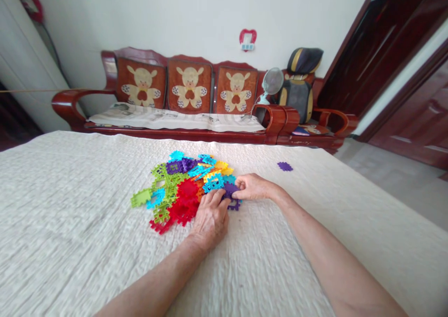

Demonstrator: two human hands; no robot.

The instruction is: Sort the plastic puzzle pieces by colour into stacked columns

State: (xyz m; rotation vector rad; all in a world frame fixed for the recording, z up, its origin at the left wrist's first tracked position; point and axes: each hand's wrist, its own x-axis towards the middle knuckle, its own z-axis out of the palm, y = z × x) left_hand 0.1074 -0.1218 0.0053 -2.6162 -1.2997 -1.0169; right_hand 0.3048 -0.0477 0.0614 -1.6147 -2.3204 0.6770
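A heap of flat interlocking plastic building pieces with notched edges lies on the cloth, with red (pixel 188 192), green (pixel 170 186), blue (pixel 213 182) and yellow (pixel 221 166) ones mixed together. At the heap's right side, my right hand (pixel 255 187) pinches the edge of a purple building piece (pixel 230 189) between thumb and bent fingers. My left hand (pixel 212 217) rests on the near edge of the heap, palm down, its fingers slightly bent and apart over the pieces. Its fingertips are close to the purple pieces; what lies under them is partly hidden.
A lone purple piece (pixel 285 166) sits apart to the right on the white quilted cloth (pixel 87 223). Beyond the table's far edge stands a wooden sofa (pixel 70 107) with bear cushions (pixel 190 86). A small fan (pixel 272 81) and a chair with a padded backrest (pixel 297 95) are at right.
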